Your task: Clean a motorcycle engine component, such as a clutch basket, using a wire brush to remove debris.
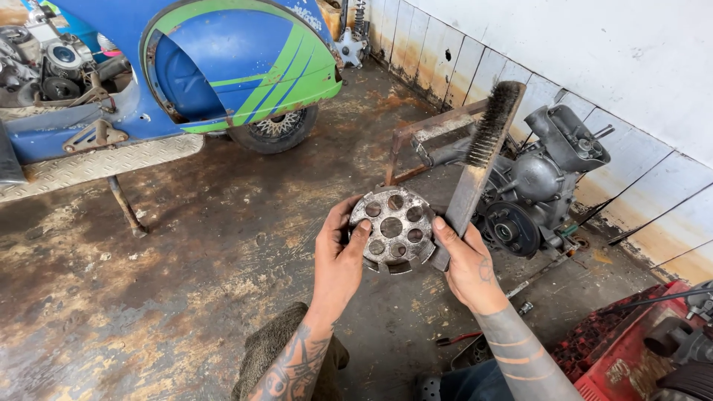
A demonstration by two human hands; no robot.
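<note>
The left hand (338, 256) grasps a round, grey metal disc with circular holes (392, 229), thumb laid over its near rim and fingers wrapped behind, holding it up face-on between the 2 hands, above the floor. The right hand (466, 261) clenches the flat handle of a worn wire brush with dark bristles (483, 148), and its thumb also presses on the disc's right edge. The brush stands tilted up and away, bristles well clear of the disc.

As a judgement of progress: the disc's face reads mostly bare grey metal, with brown grime left around the 7 holes and in the notched lower rim, so cleaning looks partly done, with the recesses and the edge teeth left. Whether the back is clean cannot be told.

Just beyond the hands, a grey scooter engine block (531, 186) sits on a rusty steel frame (431, 130), close behind the brush. To the right, a red plastic crate (616, 349) lies near the right forearm, and a tiled wall (646, 178) closes that side. A blue and green scooter body (223, 67) stands well apart at the upper left. The stained concrete floor (186, 260) to the left offers the widest open room; a dark rag over the knee (271, 349) lies under the left forearm.
</note>
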